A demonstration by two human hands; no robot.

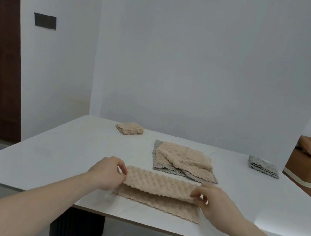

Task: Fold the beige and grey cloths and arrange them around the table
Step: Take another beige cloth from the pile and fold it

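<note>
Soft even light, glare on table (269,219), wide-angle warp

Two hands, left hand (108,173) and right hand (212,202), hold one beige cloth (158,195). At twelve o'clock lies one loose pile (182,161) of beige and grey cloths. Two folded stacks sit farther off: one beige stack (129,128) at eleven o'clock, one grey stack (263,166) at two o'clock.

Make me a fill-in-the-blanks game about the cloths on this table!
1. Both hands, left hand and right hand, hold a ____ cloth.
2. The folded cloth at the table's right edge is ____.
3. In the unfolded pile, the grey cloth lies ____ the beige ones.

Missing words: beige; grey; under
</note>
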